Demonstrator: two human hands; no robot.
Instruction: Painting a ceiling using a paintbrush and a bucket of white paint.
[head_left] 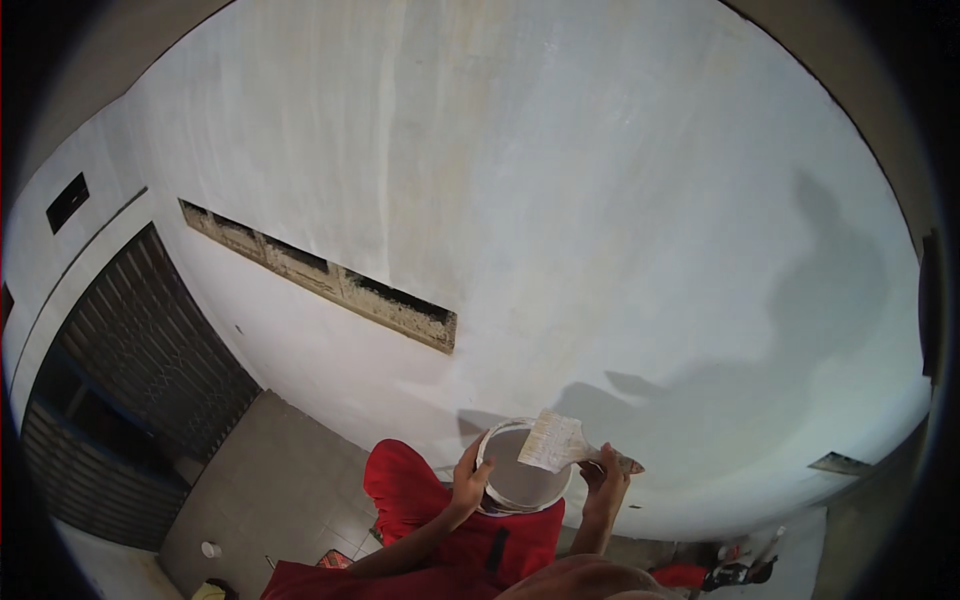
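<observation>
My left hand (pixel 468 480) grips the left rim of a round white paint bucket (pixel 522 510), its thumb over the edge. The bucket is at my lap, against red trousers (pixel 405 490), with pale greyish liquid inside. My right hand (pixel 603 482) is closed around the handle of a wide flat paintbrush (pixel 558 440). The brush points left, tilted over the far right part of the bucket's rim. White paint coats its bristles. Whether the bristles touch the rim cannot be made out.
A tall white streaky wall (pixel 620 250) rises ahead, with a long rough-edged slot (pixel 320 270) in it. At the left stands a dark metal folding gate (pixel 150 340). Far below lies a tiled floor (pixel 260 480) with a small white container (pixel 211 550). Red and dark items (pixel 715 575) lie lower right.
</observation>
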